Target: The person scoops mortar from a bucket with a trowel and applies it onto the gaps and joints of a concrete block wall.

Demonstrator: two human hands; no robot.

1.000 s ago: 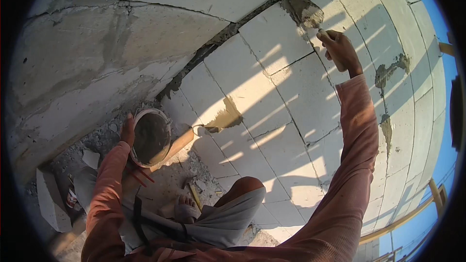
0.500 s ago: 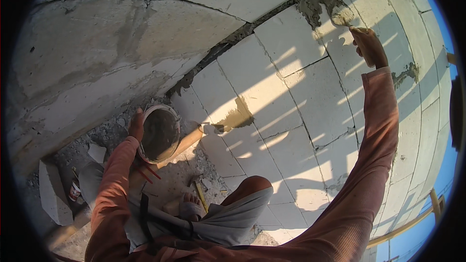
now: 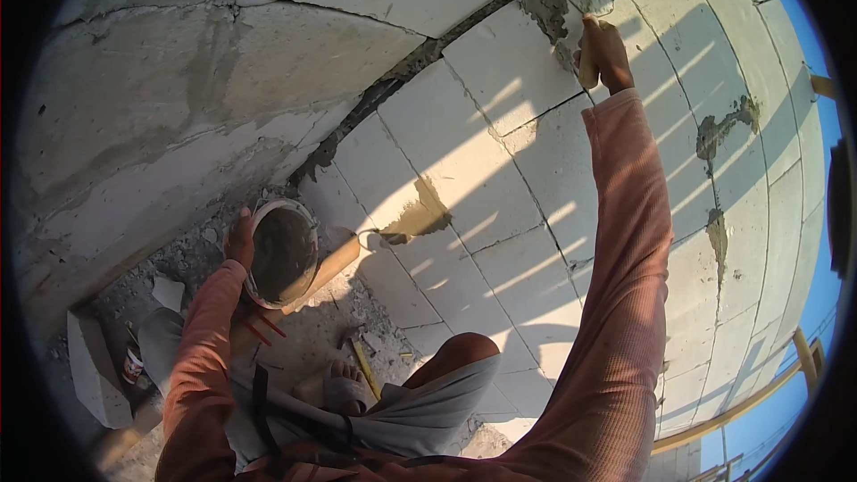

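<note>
My right hand [image 3: 603, 52] is closed around a small trowel [image 3: 589, 0] against wet grey mortar [image 3: 544, 2] on the upper joint of the white block wall [image 3: 500, 62]. The mortar spreads unevenly along that joint and partly over the blocks. My left hand [image 3: 239, 239] grips the side of a round bucket [image 3: 284, 245] of grey mortar, near a wooden pole [image 3: 330, 266] at the foot of the wall.
A cracked concrete face [image 3: 178, 98] is at upper left. Below lie rubble, a block offcut [image 3: 94, 370], a small cup [image 3: 132, 366] and a yellow-handled hammer [image 3: 362, 361], beside my sandalled foot [image 3: 346, 384]. Wooden bars [image 3: 732, 415] stand at the right against sky.
My right hand has risen with the trowel over the last second, shifting right, then back leftward and up on the mortar. My left hand still holds the bucket.
</note>
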